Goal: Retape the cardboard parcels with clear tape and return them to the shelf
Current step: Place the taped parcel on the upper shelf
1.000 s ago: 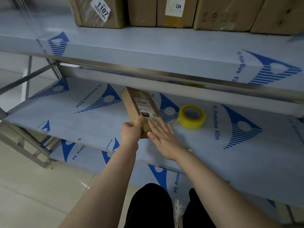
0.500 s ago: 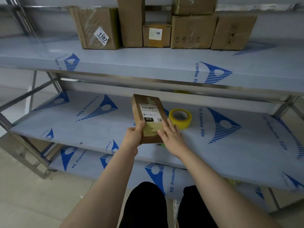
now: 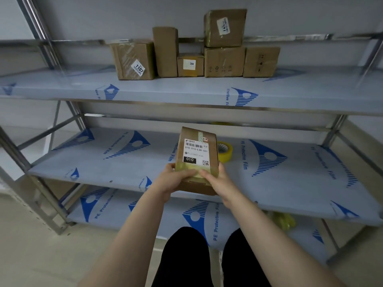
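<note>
A small flat cardboard parcel (image 3: 196, 150) with a white label reading 010 is lifted above the middle shelf (image 3: 103, 162), tilted with its label toward me. My left hand (image 3: 174, 181) grips its near left corner, thumb lying across the taped end. My right hand (image 3: 215, 179) grips its near right corner. A roll of yellowish clear tape (image 3: 226, 151) lies on the middle shelf just behind the parcel, partly hidden by it.
Several cardboard parcels (image 3: 223, 61) stand on the upper shelf (image 3: 186, 90), one stacked on another, one marked 1107 (image 3: 134, 60). Steel uprights frame the rack at left and right. Something yellow (image 3: 284, 220) lies on the bottom shelf. My legs are below.
The parcel has been lifted off the middle shelf and turned label-up. My right hand went from lying flat on it to gripping its corner. My view has tilted up toward the upper shelf.
</note>
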